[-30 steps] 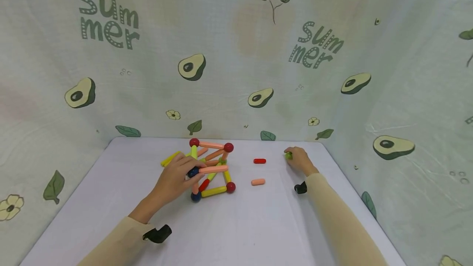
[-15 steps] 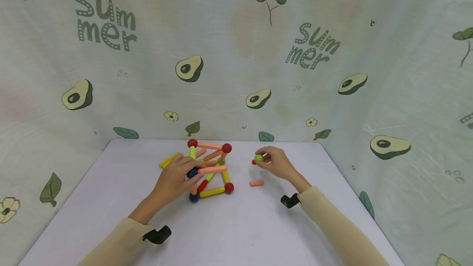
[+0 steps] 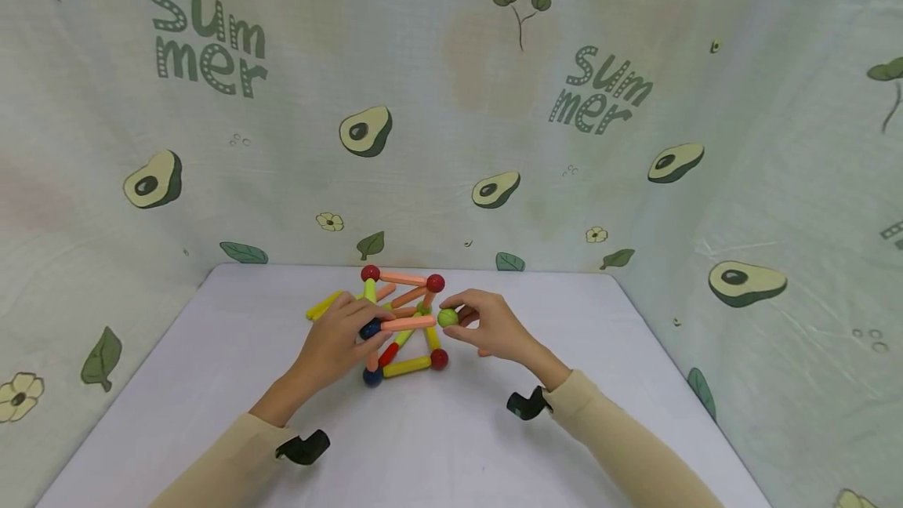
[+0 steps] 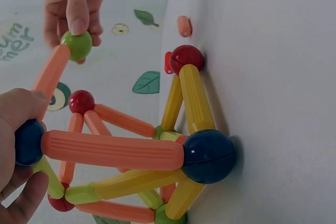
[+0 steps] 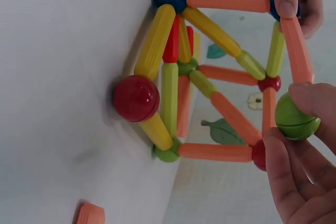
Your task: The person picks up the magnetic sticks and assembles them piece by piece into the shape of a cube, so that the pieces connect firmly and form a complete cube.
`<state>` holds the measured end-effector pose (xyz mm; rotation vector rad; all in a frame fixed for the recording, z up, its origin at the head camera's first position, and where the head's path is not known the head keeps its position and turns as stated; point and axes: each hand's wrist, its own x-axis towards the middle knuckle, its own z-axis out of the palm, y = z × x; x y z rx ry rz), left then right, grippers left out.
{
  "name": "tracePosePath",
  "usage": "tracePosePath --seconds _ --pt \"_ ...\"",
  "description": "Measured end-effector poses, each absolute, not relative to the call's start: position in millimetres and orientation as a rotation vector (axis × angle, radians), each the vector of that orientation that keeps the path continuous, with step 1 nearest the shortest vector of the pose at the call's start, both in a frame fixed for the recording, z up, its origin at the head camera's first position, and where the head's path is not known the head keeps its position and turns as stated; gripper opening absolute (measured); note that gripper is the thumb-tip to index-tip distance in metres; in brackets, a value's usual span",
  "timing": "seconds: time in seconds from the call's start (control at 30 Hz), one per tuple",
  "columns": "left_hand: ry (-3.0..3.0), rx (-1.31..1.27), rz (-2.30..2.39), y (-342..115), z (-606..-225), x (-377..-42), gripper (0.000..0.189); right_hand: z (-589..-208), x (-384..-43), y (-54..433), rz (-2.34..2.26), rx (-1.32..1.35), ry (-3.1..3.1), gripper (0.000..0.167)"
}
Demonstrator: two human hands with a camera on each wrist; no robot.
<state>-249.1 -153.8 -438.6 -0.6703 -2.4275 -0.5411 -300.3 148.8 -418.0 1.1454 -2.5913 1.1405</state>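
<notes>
A frame of magnetic rods and balls stands on the table, with red balls (image 3: 435, 283) on its upper far corners. My left hand (image 3: 337, 342) grips the dark blue ball (image 3: 370, 328) at its upper near corner. From that ball an orange rod (image 3: 409, 323) reaches toward the right. My right hand (image 3: 497, 329) pinches a green ball (image 3: 447, 317) between thumb and fingers, right at the rod's free end. In the left wrist view, a lower blue ball (image 4: 209, 156) sits on the table below an upright orange rod (image 4: 113, 149).
Yellow rods (image 3: 323, 306) lie behind the frame on the left. To its right are a short orange rod (image 4: 184, 26), mostly hidden by my right hand in the head view, and a short red rod (image 4: 168, 63). A printed cloth (image 3: 451, 100) hangs behind the white table (image 3: 423, 445).
My right hand has carried the green ball left from the table's right side to the end of the orange rod. My left hand has stayed on the blue ball.
</notes>
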Motion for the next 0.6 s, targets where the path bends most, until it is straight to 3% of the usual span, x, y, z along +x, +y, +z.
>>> tracePosePath --seconds 0.6 --pt "-2.466 -0.681 -0.483 -152.7 -438.7 -249.5 0.04 -409.5 -296.4 144.4 1.085 1.173 -2.557 0.037"
